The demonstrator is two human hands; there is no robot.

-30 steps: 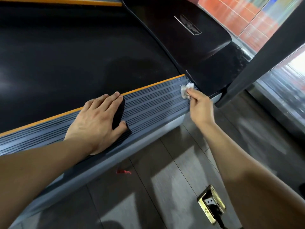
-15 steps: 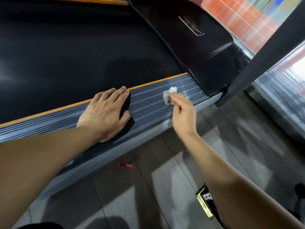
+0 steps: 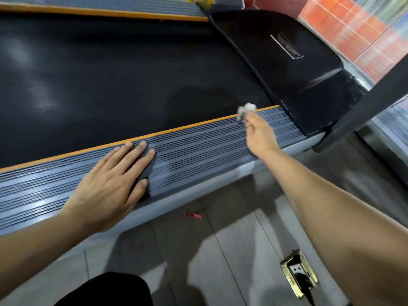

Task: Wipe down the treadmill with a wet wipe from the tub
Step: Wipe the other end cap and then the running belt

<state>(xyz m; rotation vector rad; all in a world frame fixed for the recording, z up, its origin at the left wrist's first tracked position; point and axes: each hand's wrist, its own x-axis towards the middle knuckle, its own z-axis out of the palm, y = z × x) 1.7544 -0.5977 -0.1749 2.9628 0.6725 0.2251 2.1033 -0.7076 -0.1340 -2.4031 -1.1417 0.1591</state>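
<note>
While my left hand [image 3: 110, 186] lies flat at about seven o'clock, fingers straight and palm pressed on the ribbed side rail [image 3: 198, 149], I read it as a brace and nothing more; it has barely shifted over the last second. Farther out, at one o'clock, my right hand [image 3: 258, 133] pinches the crumpled wet wipe [image 3: 245, 111] at the rail's orange inner edge. Half a second back the wipe was mid-rail, and before that up against the black motor cover [image 3: 287, 62], so I judge I am scrubbing back and forth along the front end of this rail, with the stretch under my left hand not yet covered. Motion blur smears the right hand, so I cannot tell whether the wipe is touching the rail or just lifted. The tub is nowhere in view, the far rail [image 3: 99, 8] at twelve o'clock is cut off, and the treadmill's console is out of frame.
</note>
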